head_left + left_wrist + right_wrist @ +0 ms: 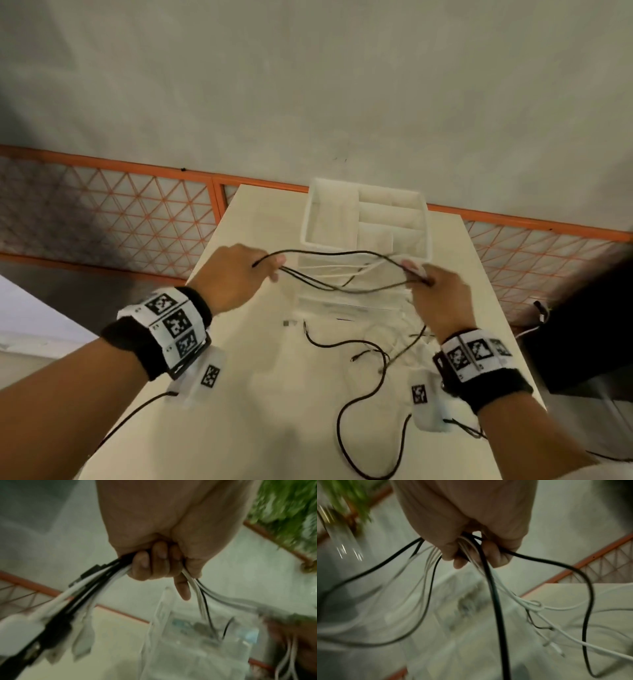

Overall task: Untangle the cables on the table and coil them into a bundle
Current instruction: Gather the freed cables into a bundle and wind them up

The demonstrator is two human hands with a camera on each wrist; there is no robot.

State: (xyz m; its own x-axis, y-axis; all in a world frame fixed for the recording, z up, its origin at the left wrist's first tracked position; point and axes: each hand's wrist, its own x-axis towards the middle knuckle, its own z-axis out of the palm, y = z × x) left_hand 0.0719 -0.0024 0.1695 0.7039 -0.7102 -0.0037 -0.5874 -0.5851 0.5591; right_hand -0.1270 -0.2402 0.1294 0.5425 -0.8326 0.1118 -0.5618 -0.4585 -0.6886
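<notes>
A mix of black and white cables (pixel 346 274) stretches in the air between my two hands above the table (pixel 260 394). My left hand (pixel 263 265) grips one end of the bunch (pixel 109 574), with plug ends sticking out past the curled fingers (pixel 154 562). My right hand (pixel 419 275) grips the other end (pixel 471 545), and loose strands hang down from it. A black cable (pixel 363 397) trails in a long loop over the tabletop. White strands (pixel 534 605) show a small knot below the right hand.
A white divided organiser box (pixel 366 216) stands at the table's far end, right behind the stretched cables. An orange mesh railing (pixel 102 205) runs behind the table. A dark object (pixel 582 329) sits off the table's right edge.
</notes>
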